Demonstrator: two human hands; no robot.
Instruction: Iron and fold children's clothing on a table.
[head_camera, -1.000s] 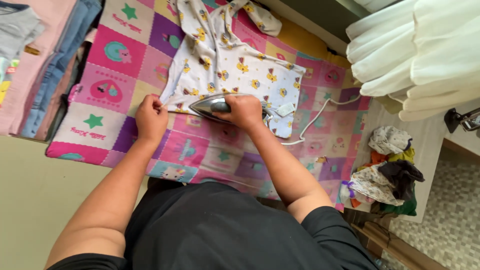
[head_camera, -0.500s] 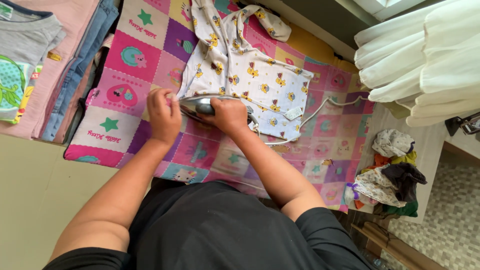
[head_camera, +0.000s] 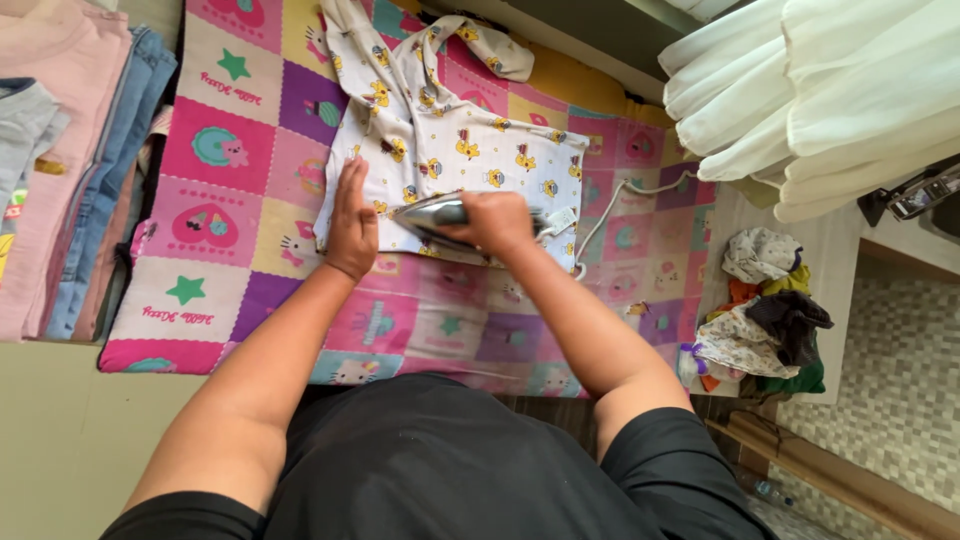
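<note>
A small white garment (head_camera: 470, 150) printed with yellow figures lies spread on a pink and purple patchwork blanket (head_camera: 230, 170). My right hand (head_camera: 495, 220) grips the handle of a silver clothes iron (head_camera: 432, 215), which rests on the garment's near edge. My left hand (head_camera: 352, 215) lies flat with fingers together on the garment's left side, just beside the iron's tip. The iron's white cord (head_camera: 610, 205) runs off to the right.
Folded clothes, pink, grey and denim (head_camera: 70, 150), are stacked at the left. A heap of crumpled clothes (head_camera: 765, 320) sits on a pale surface at the right. White curtains (head_camera: 820, 90) hang at the upper right. A tiled floor (head_camera: 900, 400) shows at the right.
My left hand let go of the garment's edge and now presses flat on the cloth. The iron shifted a little to the right along the hem.
</note>
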